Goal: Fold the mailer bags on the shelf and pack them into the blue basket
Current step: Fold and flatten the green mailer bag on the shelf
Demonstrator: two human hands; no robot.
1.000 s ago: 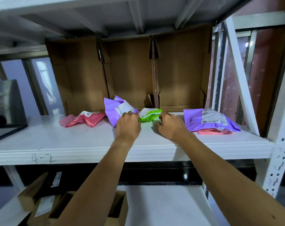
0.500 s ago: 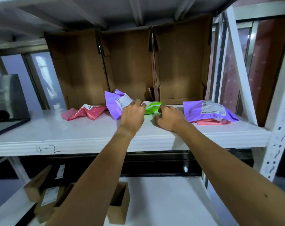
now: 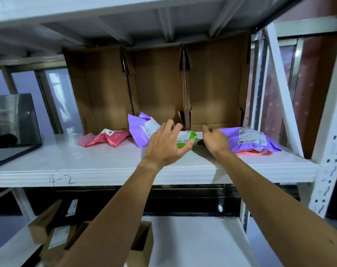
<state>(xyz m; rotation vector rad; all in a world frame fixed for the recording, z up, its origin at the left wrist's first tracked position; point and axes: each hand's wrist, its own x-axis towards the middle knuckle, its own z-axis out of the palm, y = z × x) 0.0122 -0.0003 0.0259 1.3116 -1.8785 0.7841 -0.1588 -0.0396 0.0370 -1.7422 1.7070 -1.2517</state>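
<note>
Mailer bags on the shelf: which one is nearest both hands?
The green mailer bag: the only green one, lying between the left hand and the right hand.

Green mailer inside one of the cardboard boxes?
No: the green mailer lies on the white shelf in front of the cardboard boxes, between the left hand and right hand.
</note>
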